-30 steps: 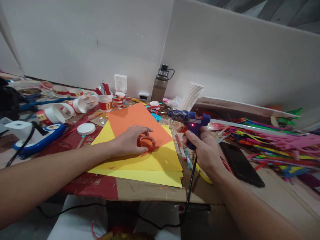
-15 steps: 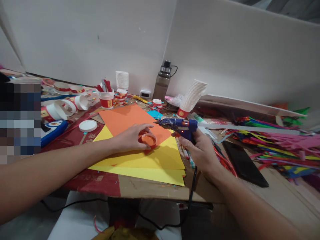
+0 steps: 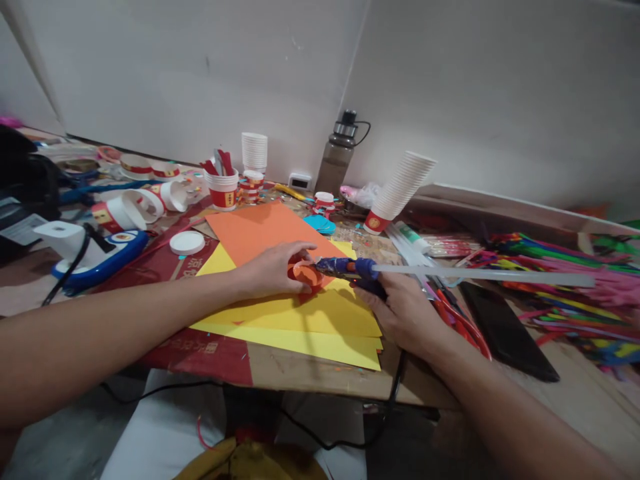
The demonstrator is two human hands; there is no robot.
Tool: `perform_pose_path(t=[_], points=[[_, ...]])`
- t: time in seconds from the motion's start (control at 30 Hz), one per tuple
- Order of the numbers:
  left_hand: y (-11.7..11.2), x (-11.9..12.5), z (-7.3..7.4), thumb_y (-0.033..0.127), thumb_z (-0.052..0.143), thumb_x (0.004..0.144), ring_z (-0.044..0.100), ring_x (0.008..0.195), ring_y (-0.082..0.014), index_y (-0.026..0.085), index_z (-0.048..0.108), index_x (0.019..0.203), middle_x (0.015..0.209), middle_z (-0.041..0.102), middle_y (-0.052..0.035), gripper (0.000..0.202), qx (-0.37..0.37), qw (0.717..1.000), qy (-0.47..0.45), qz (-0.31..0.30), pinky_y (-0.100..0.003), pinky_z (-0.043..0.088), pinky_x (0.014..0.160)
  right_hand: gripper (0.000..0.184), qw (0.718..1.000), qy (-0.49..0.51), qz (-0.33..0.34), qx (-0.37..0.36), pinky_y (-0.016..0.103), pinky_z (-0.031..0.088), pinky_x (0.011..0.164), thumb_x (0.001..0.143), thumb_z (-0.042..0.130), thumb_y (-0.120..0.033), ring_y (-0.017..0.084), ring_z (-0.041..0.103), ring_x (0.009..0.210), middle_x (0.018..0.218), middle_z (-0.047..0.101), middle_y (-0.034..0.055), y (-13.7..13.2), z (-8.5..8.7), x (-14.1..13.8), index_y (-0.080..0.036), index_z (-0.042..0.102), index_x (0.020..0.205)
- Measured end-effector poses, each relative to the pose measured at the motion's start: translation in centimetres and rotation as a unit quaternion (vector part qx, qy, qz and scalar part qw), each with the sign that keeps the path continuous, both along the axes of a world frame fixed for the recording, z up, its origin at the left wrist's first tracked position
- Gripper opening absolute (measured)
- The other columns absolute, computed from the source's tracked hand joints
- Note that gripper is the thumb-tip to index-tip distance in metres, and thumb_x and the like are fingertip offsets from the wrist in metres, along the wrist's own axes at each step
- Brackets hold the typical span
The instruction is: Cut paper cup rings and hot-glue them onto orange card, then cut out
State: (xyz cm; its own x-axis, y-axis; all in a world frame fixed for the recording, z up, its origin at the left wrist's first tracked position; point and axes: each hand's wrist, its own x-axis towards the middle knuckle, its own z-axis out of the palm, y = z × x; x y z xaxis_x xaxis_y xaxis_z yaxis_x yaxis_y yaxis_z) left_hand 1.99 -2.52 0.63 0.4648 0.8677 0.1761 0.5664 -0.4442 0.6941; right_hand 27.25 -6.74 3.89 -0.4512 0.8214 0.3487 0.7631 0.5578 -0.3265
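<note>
My left hand (image 3: 280,268) is closed around a small orange paper ring (image 3: 306,275), thumb on the near side and fingers on the far side. In my right hand (image 3: 400,307) is a blue hot glue gun (image 3: 347,267), a long clear glue stick (image 3: 480,271) sticking out of its back end. The gun's nozzle points left and is at the ring's upper rim; whether it touches I cannot tell. Below both hands lie an orange paper sheet (image 3: 255,230) and several yellow sheets (image 3: 300,342).
A white lid (image 3: 187,242) and a blue-and-white device (image 3: 105,257) are at left. Behind stand a cup of red-handled tools (image 3: 223,190), a water bottle (image 3: 337,157) and leaning stacked paper cups (image 3: 400,193). A black phone (image 3: 507,330) and pipe cleaners (image 3: 560,280) lie at right.
My right hand has brought the glue gun left and slightly down, so its nozzle is now at the orange ring. My left hand still holds the ring. The camera view has shifted slightly.
</note>
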Motion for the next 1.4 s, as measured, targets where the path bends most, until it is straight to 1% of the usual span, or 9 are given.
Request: perform_pose_path(t=[0.17,0.3,0.57,0.7,0.8,1.03,1.13,1.27,1.4], points=[[0.1,0.2,0.1,0.039,0.071,0.069,0.059,0.115,-0.0270,0.023,0.048,0.136,0.126,0.063,-0.0082,0.073,0.005,1.000,0.015,0.006,-0.042,0.045,0.099,0.019,1.000,-0.002,0.023,0.011,0.033,0.045,0.068,0.090,0.054,-0.032,0.023,0.061,0.079,0.085,0.068,0.0076,0.0,0.0,-0.7,-0.021,0.064,0.101],[0.2,0.2,0.0,0.039,0.073,0.067,0.060,0.112,-0.0268,0.022,0.049,0.135,0.124,0.064,-0.0085,0.074,0.004,1.000,0.010,0.009,-0.041,0.045,0.096,0.020,1.000,-0.021,0.017,0.008,0.033,0.045,0.069,0.092,0.054,-0.034,0.023,0.062,0.081,0.089,0.069,0.0082,0.0,-0.1,-1.0,-0.020,0.064,0.100],[0.2,0.3,0.0,0.040,0.074,0.066,0.060,0.110,-0.0264,0.020,0.050,0.135,0.123,0.064,-0.0090,0.076,0.001,1.000,0.008,0.016,-0.041,0.046,0.095,0.014,1.000,-0.018,0.023,-0.008,0.031,0.044,0.068,0.091,0.056,-0.029,0.022,0.061,0.080,0.090,0.068,0.0080,0.1,-0.3,-1.5,-0.019,0.062,0.098],[0.2,0.4,0.2,0.044,0.075,0.065,0.061,0.110,-0.0269,0.021,0.051,0.133,0.122,0.065,-0.0086,0.075,-0.007,1.000,0.005,0.015,-0.041,0.046,0.096,0.011,0.999,-0.028,0.024,-0.017,0.031,0.044,0.070,0.092,0.053,-0.027,0.021,0.061,0.081,0.093,0.068,0.0073,0.1,-0.4,-1.6,-0.020,0.060,0.098],[0.1,0.4,0.2,0.040,0.074,0.065,0.061,0.112,-0.0271,0.021,0.050,0.134,0.124,0.065,-0.0085,0.075,-0.009,1.000,0.006,0.017,-0.041,0.046,0.096,0.012,0.999,-0.039,0.025,-0.010,0.031,0.045,0.073,0.093,0.050,-0.025,0.021,0.061,0.084,0.096,0.068,0.0075,-0.1,-0.3,-1.4,-0.021,0.059,0.099],[0.0,0.4,0.4,0.043,0.074,0.066,0.059,0.116,-0.0274,0.019,0.050,0.134,0.125,0.065,-0.0088,0.076,-0.014,1.000,0.008,0.013,-0.042,0.045,0.098,0.007,0.994,-0.106,-0.026,0.024,0.031,0.040,0.062,0.090,0.052,-0.023,0.021,0.058,0.071,0.081,0.064,0.0063,-0.7,0.1,-1.2,-0.021,0.058,0.088],[0.1,0.4,0.4,0.044,0.075,0.065,0.060,0.114,-0.0272,0.020,0.051,0.133,0.122,0.066,-0.0083,0.076,-0.013,1.000,0.004,0.011,-0.041,0.045,0.097,0.008,0.995,-0.092,-0.019,0.014,0.031,0.042,0.064,0.091,0.052,-0.024,0.020,0.058,0.071,0.081,0.064,0.0056,-0.7,0.2,-1.5,-0.021,0.058,0.090],[0.1,0.4,0.4,0.043,0.076,0.064,0.062,0.110,-0.0261,0.019,0.051,0.133,0.121,0.066,-0.0085,0.077,-0.018,1.000,-0.003,0.012,-0.040,0.046,0.095,0.011,0.999,-0.040,0.023,-0.012,0.032,0.045,0.072,0.094,0.049,-0.028,0.021,0.062,0.082,0.091,0.067,0.0058,-0.6,-0.1,-1.8,-0.022,0.058,0.096],[0.0,0.5,0.4,0.040,0.075,0.064,0.061,0.111,-0.0267,0.020,0.050,0.135,0.123,0.064,-0.0089,0.078,-0.022,1.000,0.002,0.021,-0.040,0.046,0.096,0.014,0.999,-0.024,0.032,-0.025,0.033,0.045,0.074,0.095,0.048,-0.029,0.022,0.062,0.087,0.097,0.067,0.0076,-0.2,-0.7,-1.9,-0.021,0.058,0.101]])
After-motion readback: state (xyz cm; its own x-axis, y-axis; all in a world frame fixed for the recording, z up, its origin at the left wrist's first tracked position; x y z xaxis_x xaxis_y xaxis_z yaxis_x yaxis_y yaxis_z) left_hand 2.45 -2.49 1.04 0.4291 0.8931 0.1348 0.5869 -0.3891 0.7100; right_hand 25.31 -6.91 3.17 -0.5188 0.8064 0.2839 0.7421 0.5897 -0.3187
